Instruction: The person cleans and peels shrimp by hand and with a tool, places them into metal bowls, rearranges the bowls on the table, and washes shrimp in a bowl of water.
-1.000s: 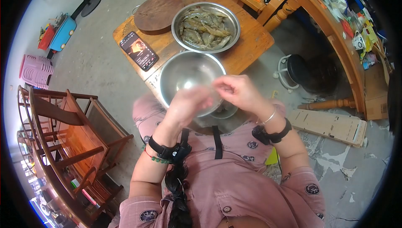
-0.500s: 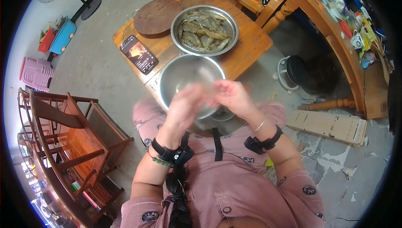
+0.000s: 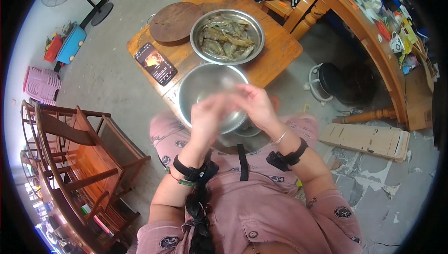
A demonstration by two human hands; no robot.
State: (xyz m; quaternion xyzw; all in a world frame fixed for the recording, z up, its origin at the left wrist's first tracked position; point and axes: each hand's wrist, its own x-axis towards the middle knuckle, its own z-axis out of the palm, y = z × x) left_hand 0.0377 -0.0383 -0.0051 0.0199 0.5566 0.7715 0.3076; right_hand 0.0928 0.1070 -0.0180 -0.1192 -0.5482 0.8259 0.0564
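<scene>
My left hand (image 3: pixel 208 114) and my right hand (image 3: pixel 255 106) meet over a steel bowl (image 3: pixel 191 83). Both have curled fingers, with the tips brought together and smeared by motion. Whatever lies between them, if anything, I cannot make out. The bowl rests at the near edge of a low wooden table (image 3: pixel 280 55), and its bare inside shows around my hands. Just behind it stands another steel bowl (image 3: pixel 227 60), full of raw shrimp (image 3: pixel 226 37).
A round wooden chopping board (image 3: pixel 175 23) and a lit phone (image 3: pixel 155 63) lie on the table's left side. Partly hidden below my hands is another metal container (image 3: pixel 249 130). At right are a black-topped stool (image 3: pixel 330 81) and flat cardboard (image 3: pixel 364 141); a wooden chair (image 3: pixel 93 156) stands left.
My hands have drawn closer together, the left shifting slightly right, and their fingertips now overlap in a blur. The view has shifted slightly. Bowls, shrimp and phone stay in place.
</scene>
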